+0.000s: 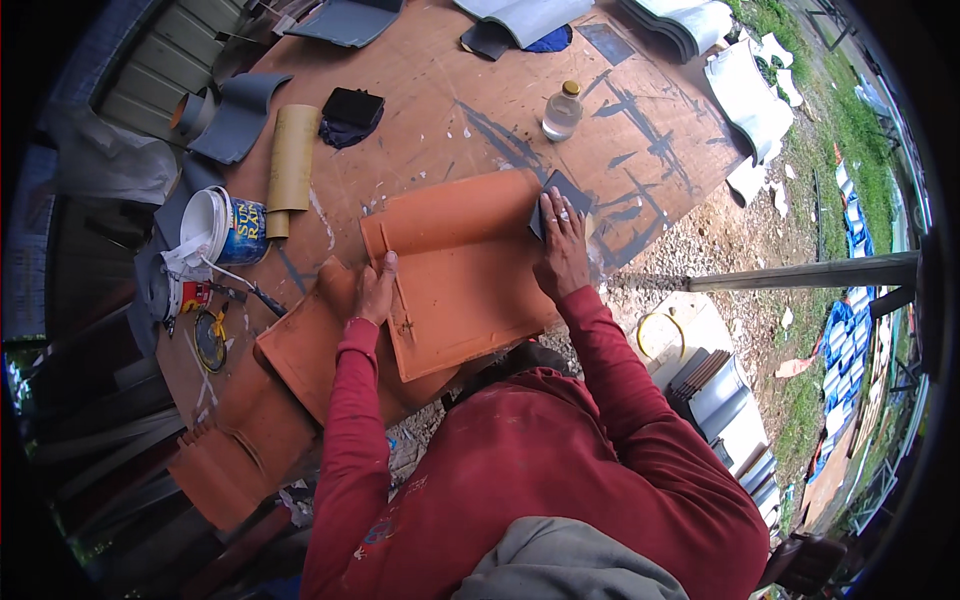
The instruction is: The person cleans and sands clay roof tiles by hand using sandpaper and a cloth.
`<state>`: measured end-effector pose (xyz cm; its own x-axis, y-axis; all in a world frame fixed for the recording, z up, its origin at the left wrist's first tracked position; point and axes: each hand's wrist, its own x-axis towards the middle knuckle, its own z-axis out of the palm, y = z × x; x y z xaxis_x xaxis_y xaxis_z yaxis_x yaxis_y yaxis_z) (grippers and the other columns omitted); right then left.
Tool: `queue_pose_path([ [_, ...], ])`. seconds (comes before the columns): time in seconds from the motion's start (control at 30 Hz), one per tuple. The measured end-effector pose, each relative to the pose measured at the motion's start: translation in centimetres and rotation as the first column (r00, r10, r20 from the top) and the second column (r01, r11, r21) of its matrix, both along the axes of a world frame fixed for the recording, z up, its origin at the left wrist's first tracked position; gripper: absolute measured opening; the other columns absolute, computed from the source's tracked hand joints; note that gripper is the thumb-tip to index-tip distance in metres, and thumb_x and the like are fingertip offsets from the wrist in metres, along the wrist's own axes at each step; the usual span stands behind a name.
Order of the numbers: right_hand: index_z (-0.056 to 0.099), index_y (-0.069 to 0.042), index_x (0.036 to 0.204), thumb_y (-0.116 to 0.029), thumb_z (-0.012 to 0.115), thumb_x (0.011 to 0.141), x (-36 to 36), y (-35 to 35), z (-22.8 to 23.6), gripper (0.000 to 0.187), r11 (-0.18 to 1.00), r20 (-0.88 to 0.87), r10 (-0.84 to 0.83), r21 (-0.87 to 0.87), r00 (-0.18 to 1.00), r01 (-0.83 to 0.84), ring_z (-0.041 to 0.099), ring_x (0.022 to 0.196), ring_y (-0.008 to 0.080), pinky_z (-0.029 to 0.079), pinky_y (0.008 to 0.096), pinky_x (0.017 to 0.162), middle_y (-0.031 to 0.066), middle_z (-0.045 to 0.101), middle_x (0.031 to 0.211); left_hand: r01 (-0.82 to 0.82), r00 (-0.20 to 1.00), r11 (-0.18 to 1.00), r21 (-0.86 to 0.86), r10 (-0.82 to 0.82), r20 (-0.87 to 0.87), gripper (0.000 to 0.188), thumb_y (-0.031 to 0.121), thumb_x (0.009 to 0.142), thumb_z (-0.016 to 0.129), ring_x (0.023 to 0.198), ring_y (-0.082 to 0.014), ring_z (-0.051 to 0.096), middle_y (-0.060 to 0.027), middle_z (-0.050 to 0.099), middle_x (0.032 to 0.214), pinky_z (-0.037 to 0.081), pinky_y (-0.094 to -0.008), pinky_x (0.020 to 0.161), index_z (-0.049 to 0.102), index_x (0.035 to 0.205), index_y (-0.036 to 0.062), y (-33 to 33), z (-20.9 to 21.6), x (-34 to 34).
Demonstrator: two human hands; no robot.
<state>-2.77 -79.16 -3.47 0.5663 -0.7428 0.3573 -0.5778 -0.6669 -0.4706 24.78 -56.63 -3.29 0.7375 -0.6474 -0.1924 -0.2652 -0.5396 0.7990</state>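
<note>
An orange clay roof tile (pixel 470 270) lies on the table in front of me, its curved roll along the far side. My left hand (pixel 376 292) grips the tile's left edge, thumb on top and the other fingers mostly hidden. At the tile's far right corner, my right hand (pixel 563 240) presses a dark, flat square pad (pixel 545 205), which looks like sandpaper, with its fingers stretched over it. More orange tiles (pixel 300 345) overlap to the lower left, partly beneath my left forearm.
A glass jar (pixel 562 112) with clear liquid stands beyond the tile. To the left are a cardboard tube (pixel 292 160), a paint bucket (pixel 235 225) and a dark block on cloth (pixel 350 112). Grey tiles (pixel 240 115) line the far edges. A wooden pole (pixel 800 275) reaches in from the right.
</note>
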Motion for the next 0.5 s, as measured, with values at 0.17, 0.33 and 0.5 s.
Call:
queue_pose_path([
  [0.17,0.051,-0.015,0.146,-0.020,0.057,0.083,5.3,-9.2,-1.1,0.064,0.954,-0.212,0.245,0.227,0.946,-0.196,0.041,0.145,0.0305,0.032,0.0616,0.115,0.0088,0.047,0.155,0.022,1.000,0.997,0.080,-0.020,-0.021,0.098,0.080,0.092,0.046,0.114,-0.0361,0.061,-0.0313,0.064,0.117,0.045,-0.0438,0.100,0.061,0.115,-0.0147,-0.8,1.0,-0.1],
  [0.33,0.073,-0.008,0.115,-0.026,0.058,0.080,8.9,-12.0,6.4,0.042,0.814,-0.397,0.478,0.536,0.784,-0.225,0.066,0.114,0.0381,0.051,0.0423,0.100,0.0196,0.072,0.115,0.016,0.997,0.987,0.162,-0.004,-0.074,0.102,0.082,0.091,0.042,0.116,-0.0397,0.060,-0.0326,0.063,0.117,0.045,-0.0454,0.100,0.061,0.112,-0.0158,0.6,-0.4,1.4],
  [0.5,0.071,-0.012,0.123,-0.017,0.058,0.075,8.2,-12.8,5.5,0.050,0.836,-0.384,0.467,0.486,0.797,-0.256,0.068,0.108,0.0387,0.052,0.0435,0.094,0.0230,0.072,0.112,-0.011,1.000,0.992,0.128,0.011,0.003,0.106,0.084,0.091,0.037,0.119,-0.0486,0.058,-0.0401,0.060,0.120,0.045,-0.0488,0.100,0.059,0.110,-0.0184,-0.6,-0.8,0.7],
])
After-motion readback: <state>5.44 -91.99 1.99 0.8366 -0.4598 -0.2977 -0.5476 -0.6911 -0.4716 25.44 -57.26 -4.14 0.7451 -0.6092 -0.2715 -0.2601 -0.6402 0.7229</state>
